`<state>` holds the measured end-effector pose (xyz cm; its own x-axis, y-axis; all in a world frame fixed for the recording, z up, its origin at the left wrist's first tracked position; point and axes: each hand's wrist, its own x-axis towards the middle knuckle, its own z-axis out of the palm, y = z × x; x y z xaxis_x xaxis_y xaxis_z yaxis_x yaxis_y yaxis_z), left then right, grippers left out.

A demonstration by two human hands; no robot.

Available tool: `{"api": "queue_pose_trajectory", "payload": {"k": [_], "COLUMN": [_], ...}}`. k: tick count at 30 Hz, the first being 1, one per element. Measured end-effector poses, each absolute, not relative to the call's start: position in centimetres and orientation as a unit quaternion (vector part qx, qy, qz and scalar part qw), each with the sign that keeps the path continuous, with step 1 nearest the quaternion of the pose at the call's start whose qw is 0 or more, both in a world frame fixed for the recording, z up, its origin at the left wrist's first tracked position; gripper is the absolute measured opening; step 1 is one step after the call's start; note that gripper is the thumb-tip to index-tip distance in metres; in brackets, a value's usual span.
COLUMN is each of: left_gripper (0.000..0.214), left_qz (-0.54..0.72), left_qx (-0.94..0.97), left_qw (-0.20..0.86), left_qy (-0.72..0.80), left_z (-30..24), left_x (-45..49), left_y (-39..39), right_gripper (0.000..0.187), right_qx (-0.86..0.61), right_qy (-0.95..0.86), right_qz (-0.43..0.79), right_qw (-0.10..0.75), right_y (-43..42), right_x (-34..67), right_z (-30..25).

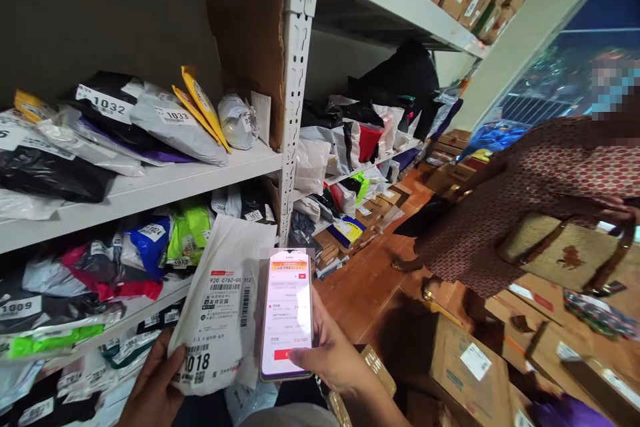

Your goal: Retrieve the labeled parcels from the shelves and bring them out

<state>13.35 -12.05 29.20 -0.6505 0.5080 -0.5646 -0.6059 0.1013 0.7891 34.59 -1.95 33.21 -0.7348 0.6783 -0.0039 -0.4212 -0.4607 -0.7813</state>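
Observation:
My left hand (156,380) pinches the lower left corner of a white parcel bag (223,354), fingers closed. The bag stands tilted toward me and carries a printed shipping label and a sticker reading 1018. Right beside it, my right hand (327,350) is wrapped round a smartphone (286,314). Its thumb rests on the lit screen by a red button near the bottom. The phone's left edge is close to the bag; whether they touch I cannot tell.
White metal shelves (240,170) on the left hold numbered parcels, among them a grey bag (175,127) marked 1033. Cardboard boxes (467,370) lie on the floor at the right. A person with a woven handbag (545,250) stands there. An upright post (299,80) divides the shelves.

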Motion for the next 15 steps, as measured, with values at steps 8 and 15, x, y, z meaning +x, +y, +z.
{"api": "queue_pose_trajectory", "payload": {"k": [8, 15], "left_gripper": [0.035, 0.03], "left_qz": [0.64, 0.627], "left_qx": [0.046, 0.045], "left_qw": [0.431, 0.365], "left_qy": [0.635, 0.687], "left_z": [31.4, 29.4], "left_x": [12.5, 11.5], "left_y": [-12.5, -13.6], "right_gripper": [0.09, 0.089], "right_qx": [-0.163, -0.151], "right_qy": [-0.405, -0.391], "right_qz": [0.837, 0.845], "right_qw": [0.33, 0.332], "right_y": [-2.0, -2.2], "right_x": [34.1, 33.6], "right_z": [33.0, 33.0]}}
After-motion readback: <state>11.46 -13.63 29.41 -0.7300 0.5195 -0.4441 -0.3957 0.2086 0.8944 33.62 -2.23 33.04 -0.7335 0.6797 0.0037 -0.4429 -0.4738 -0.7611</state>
